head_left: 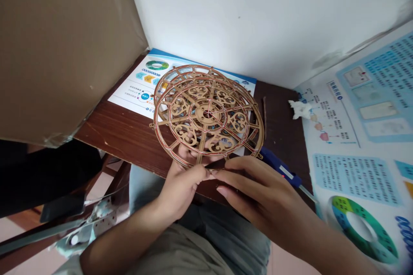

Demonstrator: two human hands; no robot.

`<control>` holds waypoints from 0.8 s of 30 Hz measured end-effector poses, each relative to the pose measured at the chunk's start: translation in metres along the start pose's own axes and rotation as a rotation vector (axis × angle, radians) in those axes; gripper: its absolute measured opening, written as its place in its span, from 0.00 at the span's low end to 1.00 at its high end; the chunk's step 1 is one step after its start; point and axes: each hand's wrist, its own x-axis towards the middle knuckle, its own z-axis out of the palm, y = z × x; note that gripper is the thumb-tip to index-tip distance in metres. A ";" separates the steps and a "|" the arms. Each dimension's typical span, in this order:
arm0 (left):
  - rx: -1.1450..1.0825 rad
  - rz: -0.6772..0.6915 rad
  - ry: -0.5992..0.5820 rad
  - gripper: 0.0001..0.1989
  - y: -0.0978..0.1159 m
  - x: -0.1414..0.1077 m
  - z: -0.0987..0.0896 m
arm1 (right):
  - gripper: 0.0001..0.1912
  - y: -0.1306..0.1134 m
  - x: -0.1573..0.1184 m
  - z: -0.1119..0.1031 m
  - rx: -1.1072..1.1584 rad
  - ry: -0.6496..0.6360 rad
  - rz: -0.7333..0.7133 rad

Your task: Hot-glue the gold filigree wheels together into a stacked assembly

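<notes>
A large round wooden wheel model (206, 114), with openwork scroll shapes and red lines along its rings, is held tilted above the dark table. My left hand (180, 184) grips its near rim, thumb on top and fingers curled beneath. Beside that thumb, the fingertips of my right hand (258, 184) touch the near edge of the rim, its fingers slightly bent. Whether a small part is between the right fingertips is too small to tell. To the right of the wheel lies a blue tool (280, 167) with a small red light, partly behind my right hand.
A printed sheet (129, 90) lies under the wheel on the brown table (112, 129). A small white figure (300, 109) stands at the right, near a printed board (348, 150). A white panel (251, 17) rises behind, and a cardboard panel (64, 43) at the left.
</notes>
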 end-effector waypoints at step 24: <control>0.031 -0.032 -0.001 0.26 -0.004 -0.001 -0.007 | 0.08 0.011 0.011 -0.018 0.078 -0.064 0.078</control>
